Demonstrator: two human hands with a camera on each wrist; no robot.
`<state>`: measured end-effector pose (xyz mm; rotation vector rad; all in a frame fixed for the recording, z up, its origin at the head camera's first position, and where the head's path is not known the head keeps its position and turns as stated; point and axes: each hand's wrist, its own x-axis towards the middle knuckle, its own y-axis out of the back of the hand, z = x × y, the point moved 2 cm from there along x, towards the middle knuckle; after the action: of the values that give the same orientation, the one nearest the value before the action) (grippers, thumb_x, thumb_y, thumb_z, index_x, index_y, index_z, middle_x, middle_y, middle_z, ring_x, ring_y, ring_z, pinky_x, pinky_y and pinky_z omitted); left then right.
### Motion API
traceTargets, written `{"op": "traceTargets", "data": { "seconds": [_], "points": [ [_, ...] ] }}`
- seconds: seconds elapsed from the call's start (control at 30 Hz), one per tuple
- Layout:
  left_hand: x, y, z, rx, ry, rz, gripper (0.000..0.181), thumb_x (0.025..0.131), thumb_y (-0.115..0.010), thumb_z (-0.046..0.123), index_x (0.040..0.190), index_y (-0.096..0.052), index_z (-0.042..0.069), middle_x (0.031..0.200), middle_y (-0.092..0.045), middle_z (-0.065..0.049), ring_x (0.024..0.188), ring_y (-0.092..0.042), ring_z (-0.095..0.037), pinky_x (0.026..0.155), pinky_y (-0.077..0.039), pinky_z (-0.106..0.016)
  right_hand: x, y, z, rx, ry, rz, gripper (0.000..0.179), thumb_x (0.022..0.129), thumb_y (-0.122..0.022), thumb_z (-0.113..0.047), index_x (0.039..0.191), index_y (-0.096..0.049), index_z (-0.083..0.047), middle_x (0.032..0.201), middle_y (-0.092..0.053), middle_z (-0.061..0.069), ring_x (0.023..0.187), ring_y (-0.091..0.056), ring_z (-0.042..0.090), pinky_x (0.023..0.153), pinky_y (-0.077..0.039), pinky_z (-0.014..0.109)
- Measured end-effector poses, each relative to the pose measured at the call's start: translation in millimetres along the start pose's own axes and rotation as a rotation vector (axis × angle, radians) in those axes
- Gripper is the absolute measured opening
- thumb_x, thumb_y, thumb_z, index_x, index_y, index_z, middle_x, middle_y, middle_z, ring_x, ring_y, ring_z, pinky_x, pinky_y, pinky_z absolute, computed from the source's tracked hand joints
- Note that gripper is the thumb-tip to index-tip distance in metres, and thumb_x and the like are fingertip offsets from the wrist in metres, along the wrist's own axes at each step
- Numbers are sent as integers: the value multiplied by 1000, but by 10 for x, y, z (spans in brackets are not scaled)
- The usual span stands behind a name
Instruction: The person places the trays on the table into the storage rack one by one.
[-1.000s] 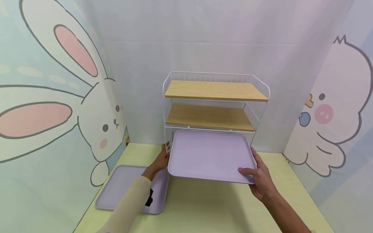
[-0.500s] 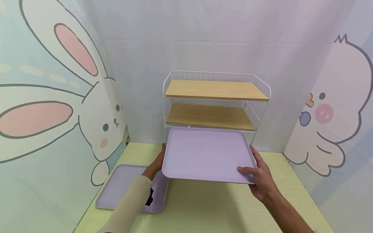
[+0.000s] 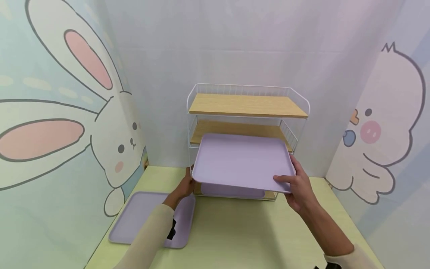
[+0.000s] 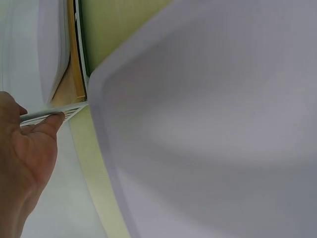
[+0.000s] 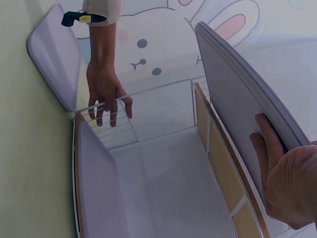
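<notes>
Before the middle shelf [image 3: 235, 127]: held tray [image 3: 243, 161], raised, long axis left to right, far edge overlapping the shelf in view; contact unclear.
Right hand [image 3: 299, 186]: nearer, pinching the tray's right edge by its near corner.
Left hand [image 3: 183, 186]: left of the tray, gripping the rack's [image 3: 248, 105] wire side.
Lower shelf [image 3: 270, 195]: second tray [image 3: 231, 191].
Surface [image 3: 231, 235]: third tray [image 3: 134, 220], left.

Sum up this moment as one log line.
left hand: grips rack side; right hand: holds tilted tray; bottom shelf: second tray; table: third tray

Lilac rectangular tray [image 3: 243, 160], tilted, raised in front of upright three-tier wire-and-wood rack [image 3: 246, 105]
</notes>
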<state>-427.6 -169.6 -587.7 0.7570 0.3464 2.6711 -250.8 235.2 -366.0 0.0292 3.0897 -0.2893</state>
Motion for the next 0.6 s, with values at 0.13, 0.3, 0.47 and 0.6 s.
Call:
{"op": "traceTargets", "data": {
  "seconds": [0.13, 0.3, 0.47, 0.6],
  "points": [
    [-5, 23, 29, 154, 77, 19, 60, 112, -39, 4, 167, -17, -1, 173, -28, -50, 158, -40, -66, 133, -37, -70, 182, -1, -29, 25, -28, 30, 115, 100, -59, 14, 183, 2, -38, 191, -11, 8, 147, -51, 18, 95, -66, 25],
    [-5, -31, 340, 96, 180, 2, 65, 109, -38, -6, 168, -11, -8, 174, -15, -54, 163, -19, -72, 133, -18, -82, 375, -11, -79, 71, -65, 68, 116, 101, -57, 17, 183, 1, -41, 192, -11, 5, 159, -41, 21, 93, -64, 22],
    [-33, -30, 398, 150, 148, 19, 65, 110, -36, 1, 170, -12, -1, 168, -21, -59, 159, -26, -75, 130, -26, -83, 550, -74, -163, 81, -78, 96, 114, 101, -57, 19, 183, -2, -39, 191, -13, 6, 161, -40, 26, 86, -65, 24],
    [-20, -51, 475, 114, 222, 14, 66, 110, -33, -6, 171, -8, -5, 172, -14, -56, 163, -17, -73, 133, -18, -83, 646, -120, -210, 52, -88, 116, 114, 101, -59, 16, 183, -2, -38, 192, -9, 7, 156, -43, 28, 82, -66, 25]
  ]
}}
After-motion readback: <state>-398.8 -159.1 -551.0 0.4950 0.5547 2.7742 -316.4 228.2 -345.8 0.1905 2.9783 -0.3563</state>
